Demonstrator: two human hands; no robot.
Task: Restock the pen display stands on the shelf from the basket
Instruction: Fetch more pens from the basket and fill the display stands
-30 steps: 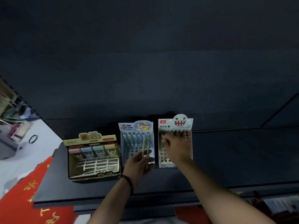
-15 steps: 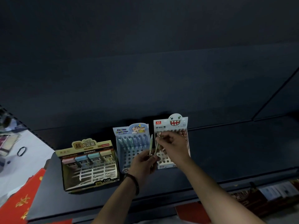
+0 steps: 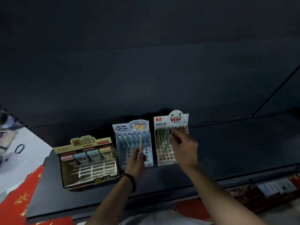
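**Restocking log: pen going into the monster-face stand**

Step in hand: insertion. The right hand (image 3: 185, 147) is pinching a pale pen (image 3: 167, 143) between thumb and curled fingers, and is tilting it tip-down over the hole grid of the white monster-face display stand (image 3: 162, 120). That stand is sitting toward the back edge of the dark shelf (image 3: 235, 151), near its middle. Its back row is showing as filled, while the front rows are showing open holes.

The left hand (image 3: 136, 161), a dark band at its wrist, is gripping a yellow-green pen (image 3: 140, 143) and holding it upright in front of the blue cartoon display stand (image 3: 123, 128), just beside the white one on its left. Whether it is carrying more than one pen is not resolvable. A yellow refill display box (image 3: 84, 142) is standing nearer the shelf's left front corner.

The basket is not appearing in view.

Judgement: the task is looking well short of done, with both stands mostly holes. The next move is calling for lining the tip up with one free hole behind the filled row's front and pushing straight down without knocking neighbouring pens. The blur is making the exact target hole uncertain.
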